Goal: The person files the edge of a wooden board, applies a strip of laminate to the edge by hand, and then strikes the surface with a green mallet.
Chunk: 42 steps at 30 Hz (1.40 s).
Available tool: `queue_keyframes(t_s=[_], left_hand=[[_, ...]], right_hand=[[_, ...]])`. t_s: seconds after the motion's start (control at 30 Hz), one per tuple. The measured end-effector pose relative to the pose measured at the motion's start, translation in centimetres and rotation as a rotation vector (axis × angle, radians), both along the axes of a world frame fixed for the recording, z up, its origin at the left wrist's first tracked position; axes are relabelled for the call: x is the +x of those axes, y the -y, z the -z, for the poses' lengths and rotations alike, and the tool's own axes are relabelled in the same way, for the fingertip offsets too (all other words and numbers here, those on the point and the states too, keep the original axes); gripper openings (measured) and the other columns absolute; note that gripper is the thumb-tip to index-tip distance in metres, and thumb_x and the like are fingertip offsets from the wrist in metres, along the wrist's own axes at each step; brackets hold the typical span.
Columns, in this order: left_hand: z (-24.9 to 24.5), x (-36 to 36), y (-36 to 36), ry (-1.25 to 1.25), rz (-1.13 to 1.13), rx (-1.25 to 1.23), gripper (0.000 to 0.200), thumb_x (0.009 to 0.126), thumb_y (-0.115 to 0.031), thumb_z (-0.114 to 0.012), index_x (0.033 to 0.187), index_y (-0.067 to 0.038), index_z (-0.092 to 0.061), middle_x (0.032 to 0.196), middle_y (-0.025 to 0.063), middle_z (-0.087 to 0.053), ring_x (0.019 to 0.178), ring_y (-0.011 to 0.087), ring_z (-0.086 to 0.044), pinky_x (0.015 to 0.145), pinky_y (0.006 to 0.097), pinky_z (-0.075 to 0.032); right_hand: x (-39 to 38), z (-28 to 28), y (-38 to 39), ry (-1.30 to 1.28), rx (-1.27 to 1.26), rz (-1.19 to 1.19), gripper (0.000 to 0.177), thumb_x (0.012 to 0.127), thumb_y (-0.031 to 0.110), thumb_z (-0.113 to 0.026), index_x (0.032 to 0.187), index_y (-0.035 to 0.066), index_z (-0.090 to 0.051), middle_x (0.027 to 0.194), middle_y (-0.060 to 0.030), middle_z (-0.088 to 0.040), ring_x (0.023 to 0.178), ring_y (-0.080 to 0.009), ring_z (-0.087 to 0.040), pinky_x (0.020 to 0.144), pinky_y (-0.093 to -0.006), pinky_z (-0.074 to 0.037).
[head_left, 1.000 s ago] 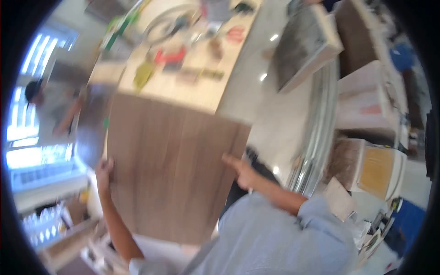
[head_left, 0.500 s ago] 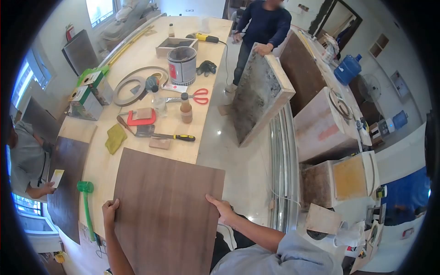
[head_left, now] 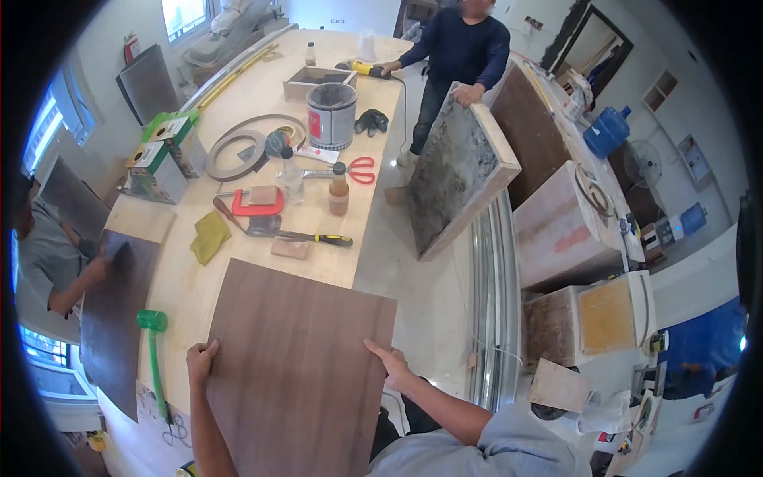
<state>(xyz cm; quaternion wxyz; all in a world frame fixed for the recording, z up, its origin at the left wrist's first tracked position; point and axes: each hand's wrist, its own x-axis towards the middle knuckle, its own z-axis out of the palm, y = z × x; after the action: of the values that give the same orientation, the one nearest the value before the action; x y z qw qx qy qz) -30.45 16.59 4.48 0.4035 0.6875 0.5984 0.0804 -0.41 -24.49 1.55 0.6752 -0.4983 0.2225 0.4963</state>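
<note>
A brown wood-grain sheet spans the space between my hands, its far edge over the near end of the worktable. My left hand grips its left edge, fingers curled around it. On the opposite edge, my right hand holds the sheet with the thumb on top; its other fingers are partly hidden beneath. A green mallet lies left of my left hand. Just beyond the sheet are a sanding-block-like piece, a yellow-and-black handled tool, a scraper and a yellow-green cloth.
The worktable also bears a paint can, bottles, red-handled scissors, a red clamp and edging rolls. A co-worker steadies a cement-smeared panel. Another person works at a dark sheet leftward.
The far co-worker's hand has reached the yellow power tool. The left person's hand has moved up over the dark sheet. My grip stays the same; the view has shifted slightly.
</note>
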Motion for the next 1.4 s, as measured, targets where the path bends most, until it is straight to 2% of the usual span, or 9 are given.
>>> queue_keyframes(t_s=[0.37,0.57,0.67,0.77,0.83,0.97,1.1,1.23,1.4], left_hand=[[2.3,0.4,-1.7,0.022,0.027,-0.011,0.047,0.093,-0.040,-0.085,0.090,0.006,-0.074,0.077,0.0095,-0.069,0.076,0.0219,-0.065,0.074,0.0394,-0.053],[4.1,1.6,-3.7,0.014,-0.058,0.181,0.054,0.094,-0.044,-0.083,0.112,0.006,-0.071,0.099,0.0140,-0.072,0.094,0.0232,-0.066,0.086,0.0384,-0.053],[-0.5,3.6,-2.1,-0.118,0.014,0.188,0.066,0.094,-0.049,-0.083,0.129,0.003,-0.065,0.106,0.0166,-0.072,0.098,0.0276,-0.067,0.092,0.0399,-0.053],[4.8,1.2,-6.3,-0.041,0.084,0.110,0.065,0.095,-0.048,-0.081,0.134,-0.001,-0.061,0.101,0.0166,-0.074,0.092,0.0271,-0.068,0.087,0.0403,-0.054],[4.3,0.2,-5.9,-0.122,0.109,0.153,0.076,0.094,-0.049,-0.082,0.148,-0.002,-0.054,0.122,0.0232,-0.071,0.112,0.0325,-0.067,0.099,0.0445,-0.053],[-6.2,3.9,3.6,-0.710,0.268,0.727,0.100,0.092,-0.054,-0.082,0.168,-0.007,-0.038,0.162,0.0322,-0.048,0.154,0.0475,-0.043,0.123,0.0588,-0.039],[-0.8,-5.3,4.9,-0.297,0.486,0.805,0.099,0.096,-0.050,-0.077,0.174,-0.013,-0.029,0.177,0.0293,-0.026,0.163,0.0529,-0.022,0.132,0.0634,-0.023],[-1.6,-8.2,20.1,-0.490,0.442,0.585,0.094,0.099,-0.054,-0.073,0.175,-0.020,-0.030,0.181,0.0222,-0.019,0.165,0.0520,-0.018,0.129,0.0713,-0.020],[0.3,-15.0,37.4,-0.550,-0.017,0.340,0.098,0.099,-0.062,-0.070,0.176,-0.022,-0.025,0.182,0.0231,-0.016,0.165,0.0519,-0.019,0.127,0.0743,-0.021]], right_hand=[[-9.0,2.9,9.4,-0.076,0.054,-0.449,0.052,0.094,0.038,-0.089,0.131,0.008,-0.068,0.113,-0.0008,-0.071,0.097,-0.0140,-0.071,0.086,-0.0343,-0.059],[-9.3,0.3,6.1,-0.135,0.085,-0.384,0.035,0.092,0.029,-0.091,0.119,0.014,-0.073,0.096,0.0067,-0.065,0.080,-0.0088,-0.060,0.080,-0.0301,-0.056],[-9.1,-0.2,5.5,-0.115,0.092,-0.367,0.037,0.092,0.028,-0.092,0.119,0.013,-0.073,0.097,0.0064,-0.066,0.082,-0.0087,-0.062,0.079,-0.0296,-0.055],[-9.3,2.9,5.1,-0.089,0.139,-0.354,0.042,0.092,0.028,-0.091,0.125,0.011,-0.072,0.104,0.0037,-0.072,0.088,-0.0100,-0.069,0.082,-0.0300,-0.058],[-9.6,4.3,5.1,-0.078,0.171,-0.371,0.044,0.092,0.029,-0.091,0.127,0.010,-0.072,0.109,0.0017,-0.075,0.092,-0.0111,-0.071,0.085,-0.0309,-0.059],[-8.4,3.6,4.9,-0.032,0.127,-0.448,0.046,0.095,0.031,-0.088,0.131,0.008,-0.071,0.118,-0.0018,-0.077,0.099,-0.0134,-0.074,0.088,-0.0333,-0.060],[-9.0,5.3,5.3,0.101,0.121,-0.498,0.052,0.097,0.033,-0.086,0.137,0.004,-0.069,0.122,-0.0038,-0.078,0.101,-0.0146,-0.075,0.089,-0.0354,-0.061],[-5.4,4.5,5.8,0.004,0.110,-0.385,0.035,0.094,0.024,-0.088,0.118,0.005,-0.070,0.105,-0.0067,-0.078,0.090,-0.0178,-0.076,0.083,-0.0351,-0.062],[0.5,4.3,4.5,0.117,0.147,-0.385,0.039,0.091,0.022,-0.090,0.118,0.004,-0.068,0.101,-0.0071,-0.075,0.088,-0.0207,-0.076,0.087,-0.0373,-0.062]])
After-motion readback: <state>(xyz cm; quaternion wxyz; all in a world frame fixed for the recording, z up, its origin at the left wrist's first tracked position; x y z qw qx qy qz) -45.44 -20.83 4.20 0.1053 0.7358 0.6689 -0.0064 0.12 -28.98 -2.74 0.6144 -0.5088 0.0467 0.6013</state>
